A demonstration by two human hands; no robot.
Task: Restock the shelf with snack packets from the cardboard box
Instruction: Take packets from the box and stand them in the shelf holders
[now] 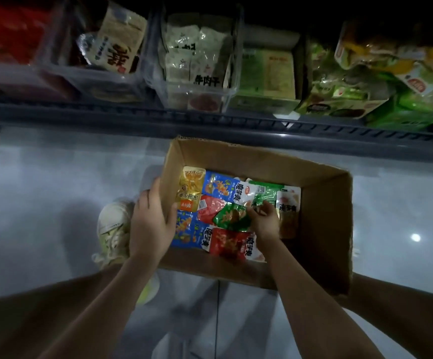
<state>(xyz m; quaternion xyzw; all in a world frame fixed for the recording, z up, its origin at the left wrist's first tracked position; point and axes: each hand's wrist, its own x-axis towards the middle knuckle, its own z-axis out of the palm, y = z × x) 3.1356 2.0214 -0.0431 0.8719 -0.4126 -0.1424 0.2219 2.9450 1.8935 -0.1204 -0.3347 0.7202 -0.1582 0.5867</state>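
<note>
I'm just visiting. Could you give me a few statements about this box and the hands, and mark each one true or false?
1. The brown cardboard box sits on the floor below the dark grey shelf. True.
2. The right hand is outside the box. False: it reaches inside, its fingers pinching a green snack packet.
3. The left hand grips the box's left wall. True.
4. The box is empty. False: blue, red, green and gold packets lie in it.
5. A clear plastic bin on the shelf holds pale packets. True.
</note>
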